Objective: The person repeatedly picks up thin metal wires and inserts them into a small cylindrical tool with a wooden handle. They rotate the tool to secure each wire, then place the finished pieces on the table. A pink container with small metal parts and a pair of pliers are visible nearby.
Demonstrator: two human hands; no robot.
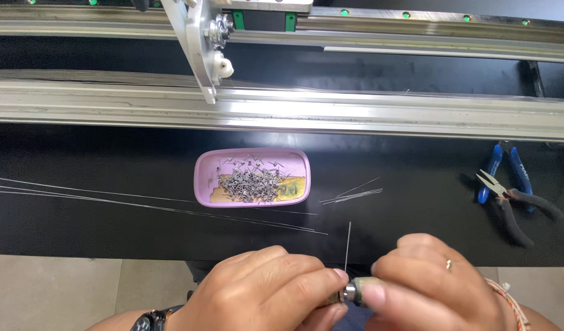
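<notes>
both hands pinch one small metal tool (350, 290): my left hand (266, 288) and right hand (432, 282) closed tight, thin wire (347, 246) sticking up between them.

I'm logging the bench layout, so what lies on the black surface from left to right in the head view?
Long thin wires → pink tray of small metal pieces → short bundle of wires → blue-handled cutters with black-handled pliers.
</notes>
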